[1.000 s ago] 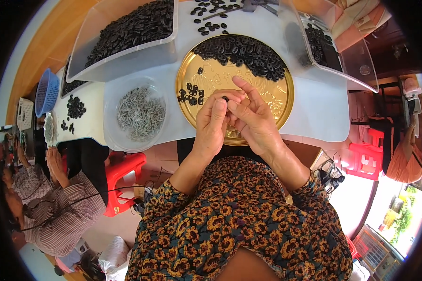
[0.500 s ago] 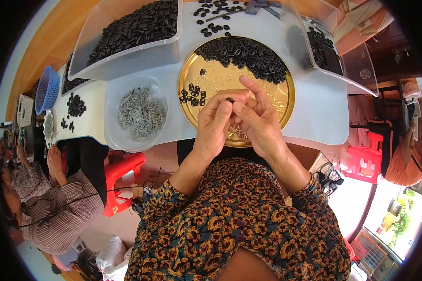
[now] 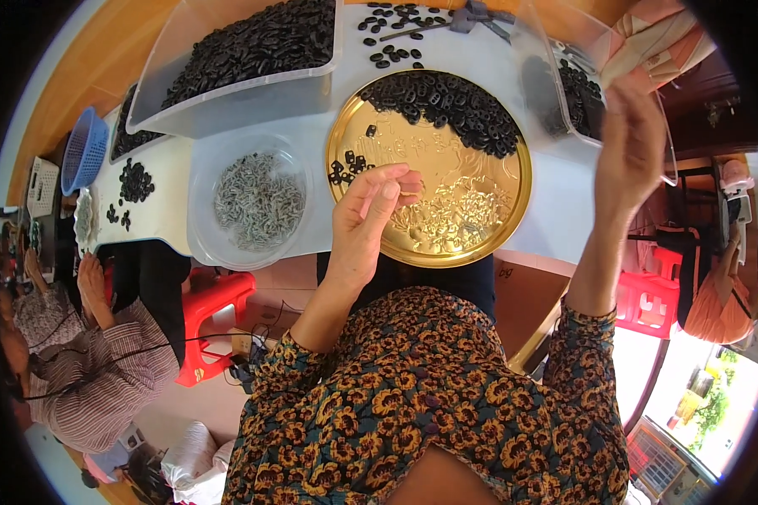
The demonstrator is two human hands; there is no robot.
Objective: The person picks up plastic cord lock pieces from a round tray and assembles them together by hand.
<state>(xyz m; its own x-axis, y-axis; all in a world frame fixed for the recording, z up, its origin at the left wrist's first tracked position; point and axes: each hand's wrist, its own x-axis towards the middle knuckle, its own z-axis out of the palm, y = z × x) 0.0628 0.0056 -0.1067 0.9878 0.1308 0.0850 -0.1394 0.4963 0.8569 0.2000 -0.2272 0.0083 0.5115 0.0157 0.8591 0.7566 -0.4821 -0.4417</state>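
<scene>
A round gold tray (image 3: 526,181) lies on the white table in front of me. It carries a heap of black ring-shaped parts (image 3: 446,105) at its far side and a scatter of small silvery pieces (image 3: 451,215) near me. My left hand (image 3: 366,223) hovers over the tray's left edge, thumb and fingertips pinched together; whatever is between them is too small to see. My right hand (image 3: 627,143) is raised and blurred above the clear tub of black parts (image 3: 564,84) on the right, and its palm is hidden.
A clear round bowl of silvery pieces (image 3: 257,202) stands left of the tray, with a large clear tub of black parts (image 3: 244,50) behind it. Farther left are a blue basket (image 3: 84,151) and a seated person (image 3: 84,362). Red stools (image 3: 215,307) stand below the table.
My hands were pressed together over the tray's near edge. They have parted: the right hand swung up and right over the tub, the left stayed by the tray.
</scene>
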